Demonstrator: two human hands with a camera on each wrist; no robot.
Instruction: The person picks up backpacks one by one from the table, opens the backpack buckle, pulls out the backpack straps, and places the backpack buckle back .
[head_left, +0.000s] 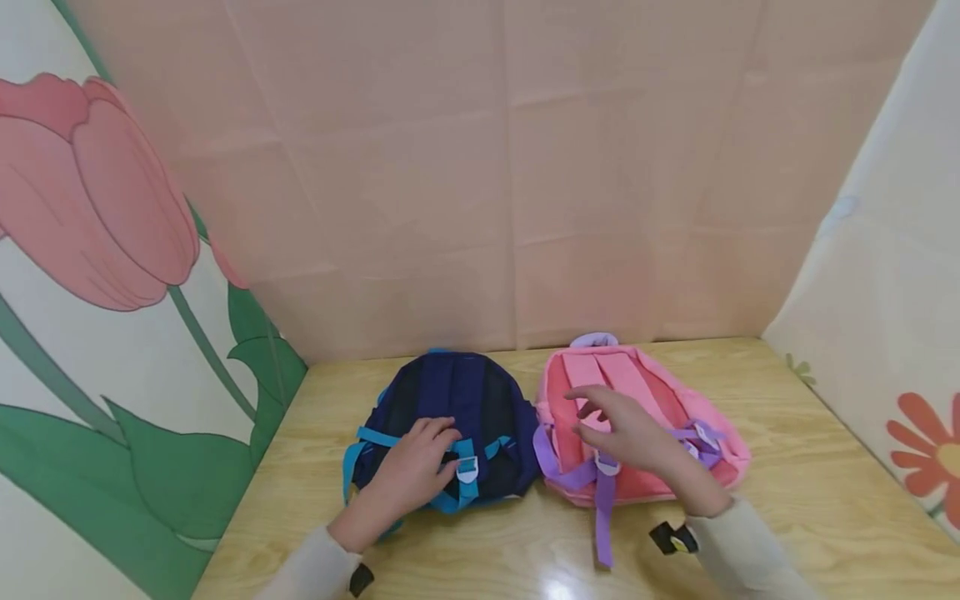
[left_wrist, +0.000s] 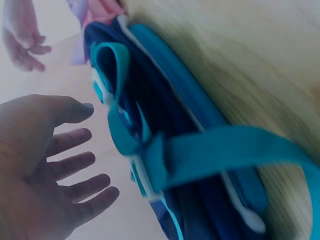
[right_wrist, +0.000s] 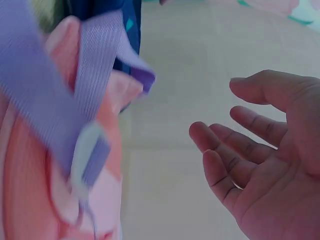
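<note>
A navy backpack [head_left: 468, 387] with teal straps lies on the table, its strap side facing up. Beside it on the right lies a pink backpack [head_left: 652, 400] with purple straps. Over the navy one hovers my left hand [head_left: 412, 467], fingers spread and holding nothing; the left wrist view shows a gap between it and the teal strap [left_wrist: 230, 150]. My right hand [head_left: 626, 429] is above the pink backpack with loosely bent fingers. In the right wrist view nothing lies in that hand, and the purple strap [right_wrist: 97, 65] is apart from it.
Both bags lie on a wooden table [head_left: 810, 467] near its back edge, where a plain pinkish backdrop [head_left: 390, 183] rises. A tulip-printed panel [head_left: 112, 200] stands at the left, and a flower-printed panel [head_left: 885, 292] at the right.
</note>
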